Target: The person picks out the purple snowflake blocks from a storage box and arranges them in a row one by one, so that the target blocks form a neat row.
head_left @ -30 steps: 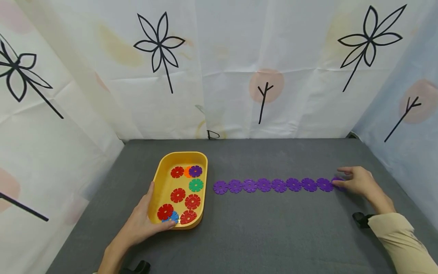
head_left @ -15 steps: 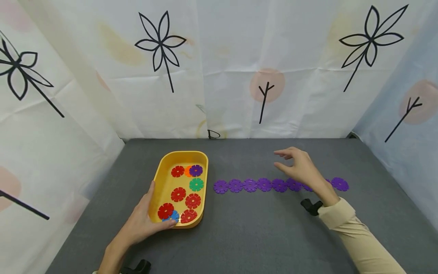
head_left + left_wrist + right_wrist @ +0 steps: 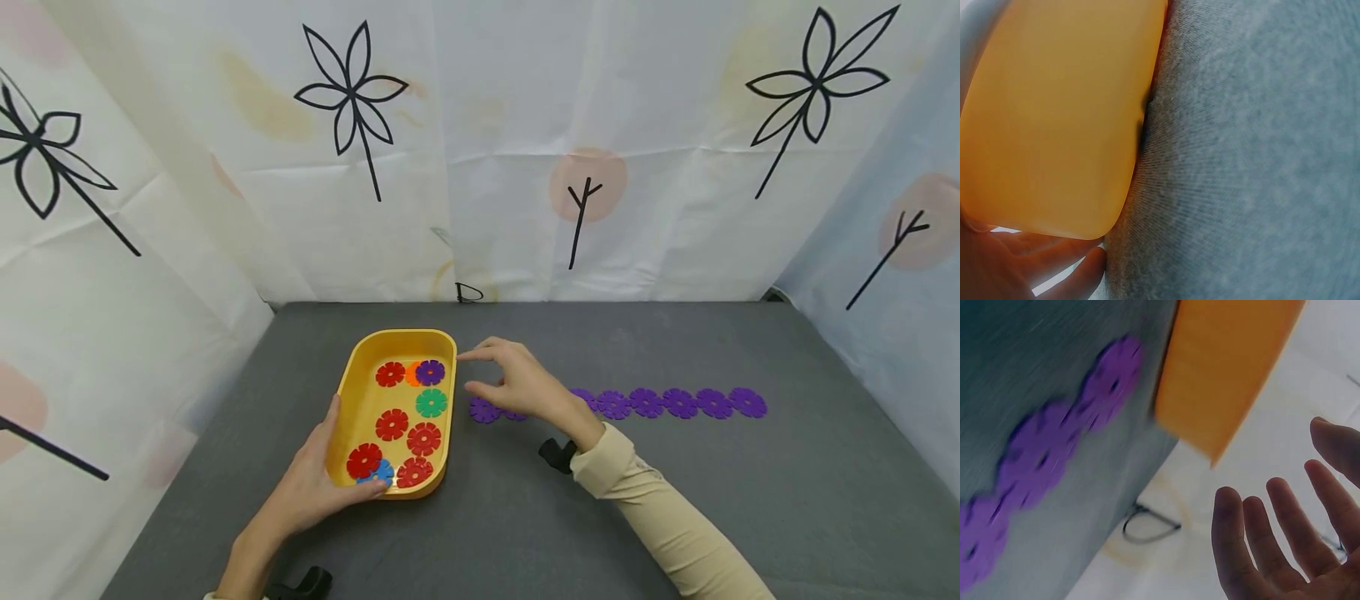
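A yellow tray [image 3: 363, 398] stands left of centre in the head view. My left hand [image 3: 300, 487] grips its near left corner, with the thumb over the near rim and the fingers along the outside. Inside lie several red flower-shaped discs [image 3: 392, 425], a green one [image 3: 431, 403], a blue one [image 3: 381, 472], an orange one [image 3: 412, 373] and a purple disc [image 3: 431, 372] partly covering the orange. My right hand [image 3: 528, 385], fingers apart and holding nothing, hovers beside the tray's right rim. Beneath it runs a row of purple flower discs [image 3: 680, 403], partly hidden by hand and wrist.
A grey cloth-covered table [image 3: 480, 533] carries everything. Pale curtains [image 3: 502, 100] with drawn plants enclose its back and sides. The row of discs extends rightward from near the tray. A black wrist mount [image 3: 557, 456] sits under the right wrist.
My right hand has let go of the last purple disc at the row's right end and swept left over the row to the tray. The left hand and tray have stayed in place.
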{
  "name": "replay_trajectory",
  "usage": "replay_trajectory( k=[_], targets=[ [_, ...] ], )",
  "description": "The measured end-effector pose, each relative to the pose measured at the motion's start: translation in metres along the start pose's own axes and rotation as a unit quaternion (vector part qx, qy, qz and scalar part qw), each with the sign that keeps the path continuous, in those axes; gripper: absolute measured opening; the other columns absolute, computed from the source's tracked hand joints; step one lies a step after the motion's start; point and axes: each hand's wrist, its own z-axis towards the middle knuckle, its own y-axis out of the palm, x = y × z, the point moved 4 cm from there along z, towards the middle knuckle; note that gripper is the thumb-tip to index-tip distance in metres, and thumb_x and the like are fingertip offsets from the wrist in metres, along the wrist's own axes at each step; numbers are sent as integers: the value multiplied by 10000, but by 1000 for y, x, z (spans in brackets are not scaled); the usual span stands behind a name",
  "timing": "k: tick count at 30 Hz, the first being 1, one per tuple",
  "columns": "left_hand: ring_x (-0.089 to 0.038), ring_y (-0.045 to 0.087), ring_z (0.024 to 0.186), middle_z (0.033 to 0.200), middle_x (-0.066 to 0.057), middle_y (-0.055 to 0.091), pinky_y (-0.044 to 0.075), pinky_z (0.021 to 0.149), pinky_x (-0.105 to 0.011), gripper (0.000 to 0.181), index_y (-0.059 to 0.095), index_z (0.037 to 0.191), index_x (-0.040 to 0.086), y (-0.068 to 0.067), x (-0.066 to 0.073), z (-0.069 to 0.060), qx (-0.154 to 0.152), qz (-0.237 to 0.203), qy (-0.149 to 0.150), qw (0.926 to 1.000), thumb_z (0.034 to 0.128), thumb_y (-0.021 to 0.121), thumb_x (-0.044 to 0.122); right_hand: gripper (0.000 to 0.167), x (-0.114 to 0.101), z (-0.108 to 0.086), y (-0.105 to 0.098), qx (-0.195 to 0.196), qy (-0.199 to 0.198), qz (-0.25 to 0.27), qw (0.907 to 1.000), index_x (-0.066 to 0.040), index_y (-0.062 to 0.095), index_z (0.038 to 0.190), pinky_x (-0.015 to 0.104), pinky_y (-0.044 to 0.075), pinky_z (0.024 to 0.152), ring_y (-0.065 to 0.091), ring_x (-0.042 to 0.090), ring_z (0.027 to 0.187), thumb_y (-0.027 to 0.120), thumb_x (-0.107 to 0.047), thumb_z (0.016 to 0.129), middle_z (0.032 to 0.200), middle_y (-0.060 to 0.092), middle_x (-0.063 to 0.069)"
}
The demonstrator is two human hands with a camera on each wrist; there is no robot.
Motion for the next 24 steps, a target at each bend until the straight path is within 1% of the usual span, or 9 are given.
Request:
replay_trajectory(
  k=[3,5,8,10,15,17,20,22,24],
  targets=[
    [-352,467,1275,1556,-232,340,530,1029,-578,1338,-31,1658,176,0,0,0,-14,24,-7,10000,730,833,603,389,-9,13,14,-150,-201,-61,9997,-58,681,1326,357,596,922,676,271,1122,726,-146,949,1282,697,139],
    [-355,466,1279,1559,-232,337,524,1035,-584,1338,-33,1658,175,0,-1,0,-13,42,4,10000,732,831,605,389,-13,21,22,-260,-286,-15,9993,-48,682,1322,427,578,977,672,286,1151,728,-138,946,1296,705,151],
    [-365,476,1280,1562,-243,340,504,1046,-609,1339,-33,1658,167,0,0,-1,20,69,79,9999,734,834,600,389,-16,34,34,-474,-239,70,9986,-24,677,1320,448,588,942,691,311,1082,723,-127,948,1303,707,165],
    [-369,487,1272,1559,-249,347,498,1044,-618,1338,-31,1657,160,0,0,-1,36,63,123,9999,736,839,588,391,-16,42,43,-628,-57,-13,9980,-24,675,1324,408,601,896,700,297,1045,719,-128,949,1287,717,154],
    [-362,499,1259,1550,-247,360,499,1042,-614,1333,-28,1657,152,-1,0,-1,43,72,149,9999,740,839,581,407,-12,60,66,-885,491,-909,9907,-84,663,1362,267,573,811,675,208,1071,696,-152,962,1297,717,75],
    [-356,496,1260,1549,-242,360,504,1038,-601,1330,-25,1657,154,-1,0,-1,46,66,146,9999,740,839,581,419,-12,66,74,-958,648,-1268,9852,-115,656,1378,259,555,741,649,177,1043,690,-157,962,1320,706,49],
    [-354,495,1257,1549,-241,361,515,1020,-586,1329,-22,1658,155,-1,0,-1,54,70,155,9998,739,840,578,405,-12,71,83,-1115,778,-1776,9747,-159,664,1365,272,540,686,623,149,970,682,-165,961,1252,720,22],
    [-355,493,1260,1554,-242,358,519,1014,-579,1327,-22,1658,156,-1,0,-1,58,60,172,9998,740,840,576,382,-13,72,87,-1241,834,-2076,9667,-184,674,1343,318,553,716,622,156,948,681,-182,960,1186,732,12],
    [-356,493,1261,1555,-242,358,521,1010,-575,1326,-21,1658,159,-1,0,-1,73,65,192,9998,741,840,575,370,-14,72,90,-1336,886,-2272,9606,-207,677,1334,407,562,858,629,184,999,677,-191,965,1167,734,2]
  ],
)
